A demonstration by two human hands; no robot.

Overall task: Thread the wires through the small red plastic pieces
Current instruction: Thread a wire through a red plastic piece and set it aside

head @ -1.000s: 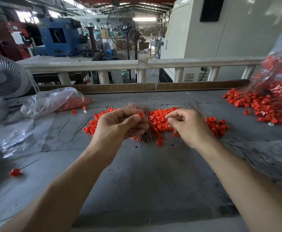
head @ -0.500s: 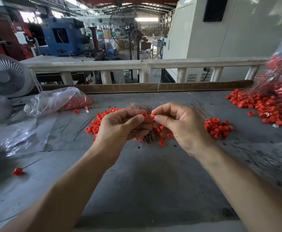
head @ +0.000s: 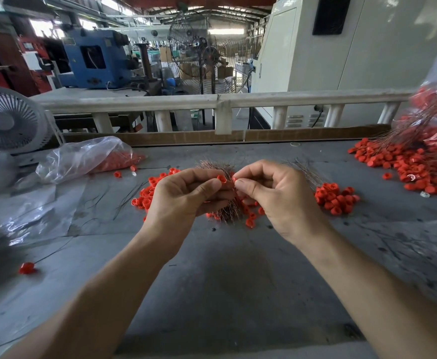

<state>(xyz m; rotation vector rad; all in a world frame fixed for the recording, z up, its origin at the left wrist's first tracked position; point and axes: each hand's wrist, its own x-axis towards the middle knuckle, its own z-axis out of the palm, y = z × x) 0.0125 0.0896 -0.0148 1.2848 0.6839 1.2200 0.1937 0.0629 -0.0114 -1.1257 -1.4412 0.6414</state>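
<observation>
My left hand (head: 186, 195) grips a bundle of thin coppery wires (head: 227, 213) and holds a small red plastic piece (head: 222, 179) at its thumb tip. Close beside it, my right hand (head: 271, 195) pinches another small red piece (head: 234, 179) between thumb and forefinger. The two pieces are a finger's width apart above the grey table (head: 225, 281). Beneath my hands lies a loose pile of red pieces (head: 335, 196), partly hidden by them.
A bigger heap of red pieces with threaded wires (head: 416, 164) lies at the right under a plastic bag. A clear bag of red pieces (head: 87, 158) and a small white fan (head: 7, 120) stand at the left. One threaded piece (head: 27, 268) lies near the left edge.
My right hand lifted from the pile with a red piece and moved left, up to my left hand. My left hand has stayed in place with the wire bundle.
</observation>
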